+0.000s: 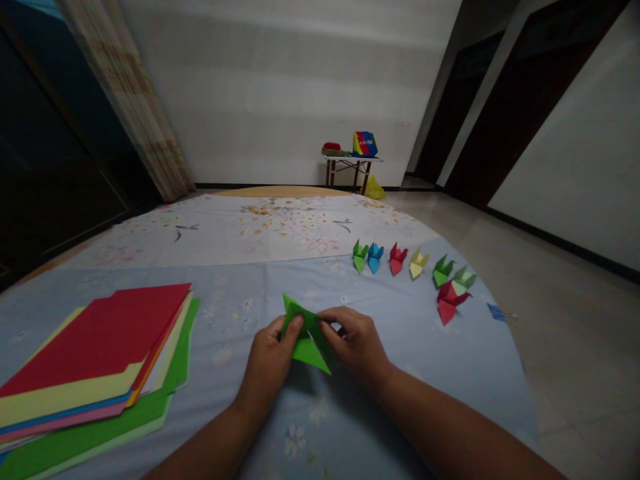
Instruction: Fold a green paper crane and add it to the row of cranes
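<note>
A bright green sheet of folded paper is held between my two hands just above the table, with one pointed corner up at the left and another pointing down toward me. My left hand grips its left side, thumb pressed on the front face. On the other side, my right hand pinches the upper right edge between thumb and fingers. A dark gap shows between the paper's layers. The fingers behind the paper are partly hidden.
Folded paper cranes in several colours, among them a red crane and a blue crane, stand along the right side. A stack of coloured paper lies at the left. A flowered cloth covers the round table. A blue clip sits at the right edge.
</note>
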The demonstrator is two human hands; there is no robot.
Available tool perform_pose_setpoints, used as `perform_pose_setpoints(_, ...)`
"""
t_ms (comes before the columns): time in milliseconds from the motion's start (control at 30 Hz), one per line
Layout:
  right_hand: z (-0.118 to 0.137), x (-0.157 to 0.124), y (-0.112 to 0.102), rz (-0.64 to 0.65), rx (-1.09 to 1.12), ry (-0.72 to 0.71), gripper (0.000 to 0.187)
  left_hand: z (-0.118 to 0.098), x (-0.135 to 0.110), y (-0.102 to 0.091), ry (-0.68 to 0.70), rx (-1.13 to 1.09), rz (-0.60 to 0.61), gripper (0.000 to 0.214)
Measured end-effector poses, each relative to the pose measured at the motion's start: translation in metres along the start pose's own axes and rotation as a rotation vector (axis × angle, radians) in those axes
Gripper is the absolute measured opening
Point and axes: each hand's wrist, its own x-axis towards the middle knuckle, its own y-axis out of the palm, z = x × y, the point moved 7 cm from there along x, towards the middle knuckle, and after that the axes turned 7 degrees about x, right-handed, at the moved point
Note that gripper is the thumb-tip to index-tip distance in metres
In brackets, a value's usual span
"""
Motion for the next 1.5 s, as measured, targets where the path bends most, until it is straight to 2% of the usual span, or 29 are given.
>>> perform_pose_setpoints(167, 0.012, -0.002, 0.003, 0.08, 0.011, -0.147, 0.027, 0.007, 0.003, -0.003, -0.06, -0.042, -0.016, 0.036)
perform_pose_setpoints(267, 0.012, -0.001, 0.006, 0.149, 0.122, -0.124, 0.03, 0.01, 0.005, -0.004, -0.091, -0.057, -0.016, 0.038)
perform_pose_setpoints(333, 0.004, 0.002, 0.004, 0.133, 0.253, -0.019, 0.033, 0.01, 0.005, -0.002, -0.103, -0.072, 0.008, 0.039)
perform_pose_setpoints(467, -0.025, 0.004, 0.0, 0.053, 0.456, 0.283, 0.033, 0.007, 0.005, 0.002, -0.103, -0.093, 0.047, 0.039)
perform_pose_setpoints(567, -0.04, 0.0, 0.01, 0.139, 0.617, 0.464, 0.032, 0.004, 0.004, 0.004, -0.091, -0.102, 0.064, 0.038)
perform_pose_setpoints(667, -0.043, -0.005, 0.019, 0.201, 0.731, 0.536, 0.033, 0.003, 0.004, 0.004, -0.08, -0.1, 0.06, 0.037)
perform_pose_setpoints(833, -0.04, -0.005, 0.022, 0.196, 0.798, 0.56, 0.034, 0.005, 0.005, 0.004, -0.078, -0.094, 0.07, 0.034)
perform_pose_setpoints(1167, -0.038, -0.003, 0.017, 0.182, 0.753, 0.53, 0.035, -0.007, 0.001, 0.012, -0.03, -0.11, 0.18, 0.033)
perform_pose_setpoints(1267, -0.039, -0.004, 0.017, 0.19, 0.746, 0.54, 0.035, -0.007, 0.002, 0.011, -0.018, -0.091, 0.159, 0.027)
perform_pose_setpoints(1500, -0.041, -0.008, 0.024, 0.23, 0.804, 0.54, 0.032, -0.001, 0.004, 0.006, -0.1, -0.098, 0.065, 0.02)
